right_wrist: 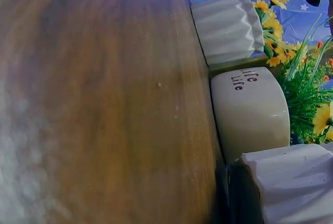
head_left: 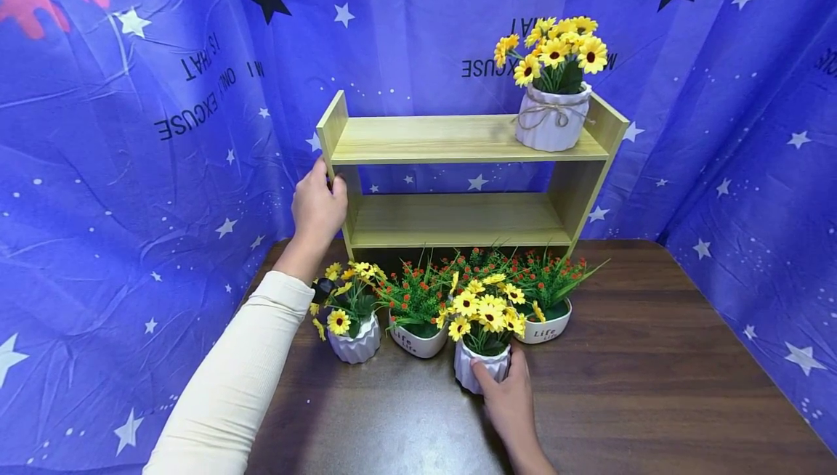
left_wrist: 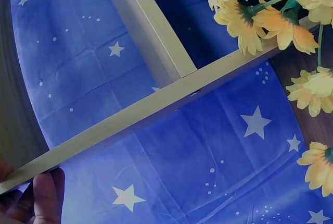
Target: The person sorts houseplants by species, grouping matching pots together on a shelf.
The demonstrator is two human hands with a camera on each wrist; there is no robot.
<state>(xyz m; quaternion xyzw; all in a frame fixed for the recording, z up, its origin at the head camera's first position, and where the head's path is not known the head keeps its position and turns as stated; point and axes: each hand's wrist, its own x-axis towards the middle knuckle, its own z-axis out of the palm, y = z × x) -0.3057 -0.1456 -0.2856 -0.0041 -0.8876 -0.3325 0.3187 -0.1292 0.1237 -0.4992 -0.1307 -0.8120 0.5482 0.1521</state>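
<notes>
My left hand (head_left: 318,203) grips the left side panel of a light wooden two-tier shelf (head_left: 431,141); in the left wrist view its fingertips (left_wrist: 46,198) curl round the panel's edge (left_wrist: 114,113). With thumb and fingers on either side, my right hand (head_left: 513,402) holds a white fluted pot of yellow flowers (head_left: 466,367) low over the table, in front of the other plants. Whether its base touches the table cannot be told. The right wrist view shows this pot's ridged wall (right_wrist: 299,182) beside an oval pot lettered "Life" (right_wrist: 250,114).
On the shelf's top right stands a twine-tied white pot (head_left: 552,123) of yellow flowers. Before the shelf are another fluted pot (head_left: 356,340) and oval planters (head_left: 421,343) with red-flowered greenery. A brown wooden table (head_left: 641,359) carries everything; a blue starred curtain (head_left: 405,39) hangs behind.
</notes>
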